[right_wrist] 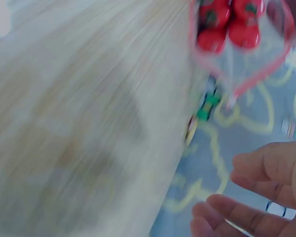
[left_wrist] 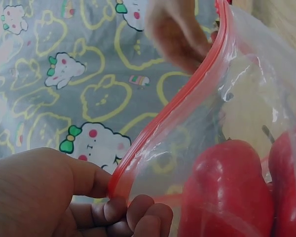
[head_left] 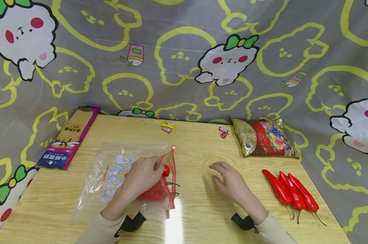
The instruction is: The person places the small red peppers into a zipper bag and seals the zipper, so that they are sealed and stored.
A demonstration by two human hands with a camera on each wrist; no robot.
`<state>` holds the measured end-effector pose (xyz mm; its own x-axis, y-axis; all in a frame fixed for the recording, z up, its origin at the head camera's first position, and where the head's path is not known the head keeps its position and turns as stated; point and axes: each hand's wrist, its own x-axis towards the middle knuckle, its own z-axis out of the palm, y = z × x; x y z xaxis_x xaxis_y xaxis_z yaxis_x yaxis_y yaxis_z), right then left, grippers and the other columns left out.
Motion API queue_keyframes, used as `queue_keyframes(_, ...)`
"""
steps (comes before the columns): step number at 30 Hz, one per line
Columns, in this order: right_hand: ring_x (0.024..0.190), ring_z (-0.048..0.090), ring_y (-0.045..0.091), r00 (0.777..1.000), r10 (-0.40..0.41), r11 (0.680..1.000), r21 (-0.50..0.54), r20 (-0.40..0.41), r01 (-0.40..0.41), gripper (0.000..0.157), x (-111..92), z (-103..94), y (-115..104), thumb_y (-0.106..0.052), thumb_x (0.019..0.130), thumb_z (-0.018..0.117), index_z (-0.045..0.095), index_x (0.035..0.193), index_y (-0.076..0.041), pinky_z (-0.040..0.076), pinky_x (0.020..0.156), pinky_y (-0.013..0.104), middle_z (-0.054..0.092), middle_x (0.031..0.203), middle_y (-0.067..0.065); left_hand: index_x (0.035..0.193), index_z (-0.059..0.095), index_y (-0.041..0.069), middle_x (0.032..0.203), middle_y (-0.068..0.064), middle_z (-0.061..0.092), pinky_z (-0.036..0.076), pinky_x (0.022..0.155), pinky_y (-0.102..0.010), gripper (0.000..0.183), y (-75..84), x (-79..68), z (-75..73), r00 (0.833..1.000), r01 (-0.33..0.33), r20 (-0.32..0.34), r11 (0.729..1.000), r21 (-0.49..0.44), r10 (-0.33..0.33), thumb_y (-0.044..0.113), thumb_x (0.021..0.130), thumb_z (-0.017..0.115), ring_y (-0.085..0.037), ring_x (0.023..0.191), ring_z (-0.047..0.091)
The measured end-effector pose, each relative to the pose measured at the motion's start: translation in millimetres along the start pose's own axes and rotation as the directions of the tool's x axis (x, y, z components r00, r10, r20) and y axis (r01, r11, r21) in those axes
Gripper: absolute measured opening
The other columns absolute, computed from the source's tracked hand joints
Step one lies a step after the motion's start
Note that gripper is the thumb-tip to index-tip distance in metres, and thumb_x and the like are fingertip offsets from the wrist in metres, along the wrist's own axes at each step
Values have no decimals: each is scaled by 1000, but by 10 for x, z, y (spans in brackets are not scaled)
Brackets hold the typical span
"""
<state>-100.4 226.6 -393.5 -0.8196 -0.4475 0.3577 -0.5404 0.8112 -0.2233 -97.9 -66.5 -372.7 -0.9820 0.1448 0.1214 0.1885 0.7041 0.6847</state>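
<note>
Red plastic rim (left_wrist: pixel 207 69) pinched between thumb and fingers, the left hand (head_left: pixel 145 176) holds the bag (head_left: pixel 90 184) at its mouth, which faces 3 o'clock. A light pinch close to the edge seems best, with the rim raised so the film does not sag across the gap. The right hand (head_left: pixel 231 183), over at 3 o'clock, holds nothing, its thumb and fingers apart. Peppers (head_left: pixel 151 192) lie inside the bag, at the left hand's 5 o'clock. From the right hand, three chillies (head_left: pixel 297 200) lie towards 3, a gold packet (head_left: pixel 266 139) towards 1, sweets (head_left: pixel 223 129) at 12. The pasta (head_left: pixel 72 128) lies at the left hand's 10.
</note>
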Motion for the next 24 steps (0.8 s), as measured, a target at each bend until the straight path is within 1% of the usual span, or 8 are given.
queue_keyframes(3, 95, 59, 29, 998, 41, 997, -64, -54, -45, 33, -195, -115, 277, -4, 72, 72, 64, 104, -4, 47, 78, 44, 62, 103, 11, 60, 46, 14, 49, 4, 35, 30, 42, -23, 25, -1, -2, -3, 1000, 9, 6, 1000, -3, -9, 16, 84, 54, -9, 46, 38)
queue_keyframes(6, 90, 57, 35, 989, 85, 982, -160, -125, -105, 34, -410, -252, 553, -3, 69, 71, 63, 102, 0, 45, 75, 48, 60, 98, 17, 60, 46, 14, 50, 4, 35, 30, 42, -23, 25, -4, -5, -3, 1000, 16, 8, 1000, -1, -16, 16, 84, 54, -10, 47, 38)
queue_keyframes(8, 82, 56, 39, 977, 121, 959, -234, -176, -161, 34, -554, -346, 725, -3, 68, 70, 63, 101, 2, 44, 69, 50, 59, 92, 20, 60, 47, 14, 50, 4, 35, 30, 43, -24, 24, -5, -5, -3, 1000, 16, 8, 1000, 2, -16, 16, 83, 54, -10, 47, 38)
queue_keyframes(11, 72, 52, 43, 954, 203, 906, -327, -222, -269, 34, -754, -466, 933, -6, 66, 68, 61, 98, 4, 40, 60, 53, 55, 85, 25, 60, 46, 14, 50, 3, 35, 30, 43, -24, 25, -3, -2, -7, 1000, 15, 8, 1000, 6, -15, 16, 83, 54, -10, 47, 38)
queue_keyframes(14, 68, 48, 46, 927, 313, 852, -371, -209, -371, 36, -908, -544, 1069, -10, 66, 69, 60, 98, 6, 38, 56, 55, 51, 82, 31, 59, 45, 14, 49, 4, 34, 28, 43, -24, 26, 1, 5, -17, 1000, 2, -1, 1000, 12, -2, 16, 83, 53, -10, 47, 36)
queue_keyframes(17, 66, 47, 48, 904, 388, 816, -389, -178, -427, 42, -1014, -572, 1139, -15, 66, 71, 59, 100, 8, 38, 52, 56, 48, 81, 34, 58, 44, 14, 49, 4, 32, 26, 43, -24, 27, 3, 10, -24, 1000, -16, -11, 1000, 19, 16, 15, 83, 52, -9, 46, 34)
queue_keyframes(20, 65, 47, 47, 895, 419, 806, -393, -152, -443, 44, -1064, -569, 1164, -17, 67, 72, 59, 99, 9, 37, 49, 55, 47, 78, 33, 58, 44, 14, 49, 4, 32, 27, 43, -24, 27, 4, 8, -23, 1000, -18, -9, 1000, 17, 18, 16, 84, 52, -9, 46, 35)
queue_keyframes(24, 63, 46, 46, 887, 447, 800, -393, -115, -454, 42, -1085, -551, 1170, -17, 67, 71, 57, 96, 9, 35, 44, 53, 46, 75, 30, 60, 46, 14, 50, 3, 35, 31, 43, -23, 26, 9, -4, -9, 1000, 6, 11, 1000, 1, -6, 16, 84, 54, -10, 46, 38)
